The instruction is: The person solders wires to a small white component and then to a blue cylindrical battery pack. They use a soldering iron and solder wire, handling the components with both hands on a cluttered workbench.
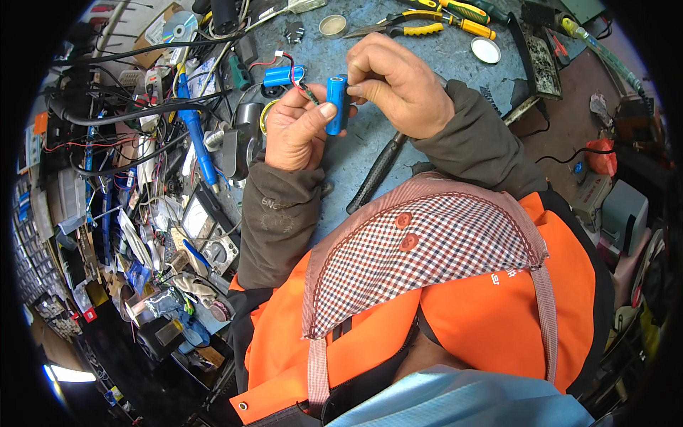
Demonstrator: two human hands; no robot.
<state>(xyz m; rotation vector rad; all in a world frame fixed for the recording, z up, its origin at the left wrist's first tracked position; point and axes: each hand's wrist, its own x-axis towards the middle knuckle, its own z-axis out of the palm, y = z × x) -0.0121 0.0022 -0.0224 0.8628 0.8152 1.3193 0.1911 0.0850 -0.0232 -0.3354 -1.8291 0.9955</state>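
A blue cylindrical battery cell is held nearly upright above the workbench, between the thumb and fingers of the left hand, whose grip is closed on it, the thumb laid across its left side. The thumb and forefinger of the right hand are pinched together at the upper right edge of the cell; whether the cell itself or some small piece is caught between those tips cannot be told. A white connector is seen just beyond the left hand, and from it red and black leads are run down toward the left fingers. Behind these leads, a second blue cell is seen lying on its side. Below the right wrist, a tool with a textured black handle is laid on the bench, its far end partly covered by the right sleeve. Toward the far edge, yellow-handled pliers, a yellow screwdriver, a round white lid and a shallow round tin are spread out. To the left, a blue pen-shaped tool is surrounded by tangled black cables, and a disc is seen beyond them.
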